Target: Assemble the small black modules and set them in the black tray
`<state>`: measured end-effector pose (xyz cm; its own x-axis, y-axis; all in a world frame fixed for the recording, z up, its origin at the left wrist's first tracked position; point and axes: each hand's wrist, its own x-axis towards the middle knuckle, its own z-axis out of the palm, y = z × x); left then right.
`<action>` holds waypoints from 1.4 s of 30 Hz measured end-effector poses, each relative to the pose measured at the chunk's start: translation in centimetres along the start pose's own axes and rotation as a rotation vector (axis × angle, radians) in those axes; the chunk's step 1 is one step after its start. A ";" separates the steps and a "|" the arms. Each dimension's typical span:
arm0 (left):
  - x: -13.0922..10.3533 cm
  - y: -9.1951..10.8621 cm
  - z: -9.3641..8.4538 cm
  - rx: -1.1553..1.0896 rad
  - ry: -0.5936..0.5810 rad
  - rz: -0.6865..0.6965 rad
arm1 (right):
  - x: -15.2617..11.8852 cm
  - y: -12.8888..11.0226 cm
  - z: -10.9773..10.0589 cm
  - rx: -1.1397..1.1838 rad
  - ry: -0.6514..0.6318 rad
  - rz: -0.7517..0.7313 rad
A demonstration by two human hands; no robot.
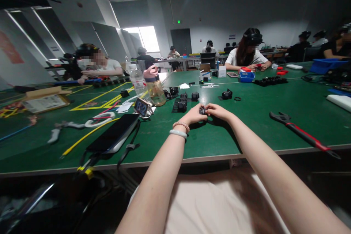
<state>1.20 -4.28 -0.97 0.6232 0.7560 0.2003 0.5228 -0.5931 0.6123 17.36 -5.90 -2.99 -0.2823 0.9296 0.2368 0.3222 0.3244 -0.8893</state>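
Just above the green table, my left hand [194, 114] has its fingers closed round a small black part [202, 110]. From the right, my right hand [217, 111] meets it, its fingertips pinched at the part's right side. Its finer shape is too small to tell. Behind my left hand, black blocks [182, 105] stand on a dark slatted piece, with another black block [195, 96] beside them. Farther right lie a black assembly [227, 94] and a small black ring [237, 98].
Red-handled pliers [307, 134] lie at the right. To the left are a black phone [113, 133], a small clock-like display [142, 107], an amber bottle [156, 91], a clear bottle [138, 82] and a yellow cable [89, 137]. Across the table, a person works near a blue bin [246, 76].
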 end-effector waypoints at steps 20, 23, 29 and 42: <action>0.1 0.0 0.1 -0.001 0.006 -0.012 | -0.1 0.1 -0.2 -0.116 0.013 0.032; 0.0 0.2 0.1 0.005 0.010 -0.020 | 0.1 0.4 -0.1 -0.093 0.023 0.040; -0.1 0.7 0.0 0.008 -0.001 -0.021 | 0.0 0.2 0.2 0.025 0.025 0.006; -0.2 0.6 0.0 -0.004 -0.005 -0.009 | -0.5 -0.3 0.1 0.063 -0.065 -0.034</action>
<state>1.36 -4.75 -0.64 0.6214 0.7598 0.1913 0.5261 -0.5855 0.6168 17.35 -6.50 -2.86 -0.3506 0.9042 0.2438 0.2548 0.3426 -0.9043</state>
